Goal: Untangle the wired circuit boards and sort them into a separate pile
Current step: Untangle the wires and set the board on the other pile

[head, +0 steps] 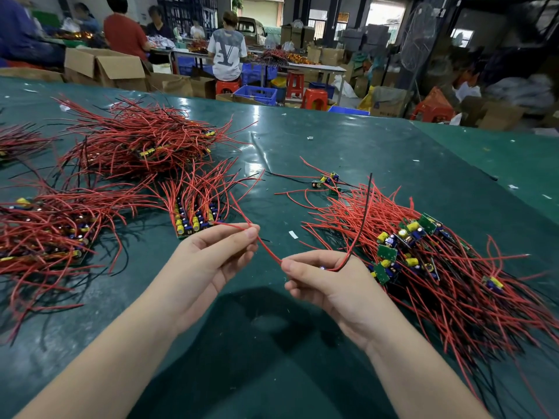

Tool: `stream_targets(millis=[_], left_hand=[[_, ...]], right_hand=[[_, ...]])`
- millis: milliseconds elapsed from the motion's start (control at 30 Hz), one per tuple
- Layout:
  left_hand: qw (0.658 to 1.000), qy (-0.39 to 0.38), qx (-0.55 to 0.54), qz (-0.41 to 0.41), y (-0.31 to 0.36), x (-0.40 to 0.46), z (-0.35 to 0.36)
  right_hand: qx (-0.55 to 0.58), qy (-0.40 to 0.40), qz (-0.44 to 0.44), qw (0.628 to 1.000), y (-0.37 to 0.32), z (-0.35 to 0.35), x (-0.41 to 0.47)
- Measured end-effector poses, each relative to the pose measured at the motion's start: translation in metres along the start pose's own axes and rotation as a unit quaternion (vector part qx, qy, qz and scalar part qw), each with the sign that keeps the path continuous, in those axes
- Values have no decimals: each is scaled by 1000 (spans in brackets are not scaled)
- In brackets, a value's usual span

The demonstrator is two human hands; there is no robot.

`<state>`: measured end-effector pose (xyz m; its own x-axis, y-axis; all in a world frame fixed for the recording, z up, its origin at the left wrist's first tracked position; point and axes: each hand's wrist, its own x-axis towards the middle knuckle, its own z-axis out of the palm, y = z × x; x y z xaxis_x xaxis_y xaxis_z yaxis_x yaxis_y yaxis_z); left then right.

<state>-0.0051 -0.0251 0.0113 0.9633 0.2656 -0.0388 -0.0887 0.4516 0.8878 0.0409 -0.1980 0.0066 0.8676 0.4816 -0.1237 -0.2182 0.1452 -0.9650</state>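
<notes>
Fingers (251, 234) of left hand (208, 261) pinch a thin red wire (266, 249), right hand (326, 276) grips its other end plus a small board, likely pulling it straight. Neat board stack (193, 222) left, tangled pile (423, 261) right, glossy green surface (363, 146).

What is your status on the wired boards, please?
Left hand pinches red wire; right hand grips the same wire's board end. Tangled pile at right, neat row at left. Nothing in the way.
</notes>
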Motion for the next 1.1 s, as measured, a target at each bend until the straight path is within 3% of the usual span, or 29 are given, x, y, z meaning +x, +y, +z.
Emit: stream_targets(millis=[333,500,667,900,1100], left_hand=[[998,13,33,50,3,-1,0],[998,15,53,5,6,0,-3],[991,15,-62,-115,6,3,-3],[997,8,-28,-77,3,5,-4],[989,21,-62,-135,5,5,-4]], right_hand=[[-18,-7,15,1000,-3,-2,-1],[-11,-4,22,1000,-6,-5,-1],[-13,-10,23,1000,-6,-5,1],[-5,11,25,1000,-3,-6,2],[-2,6,38,999,-4,-8,2]])
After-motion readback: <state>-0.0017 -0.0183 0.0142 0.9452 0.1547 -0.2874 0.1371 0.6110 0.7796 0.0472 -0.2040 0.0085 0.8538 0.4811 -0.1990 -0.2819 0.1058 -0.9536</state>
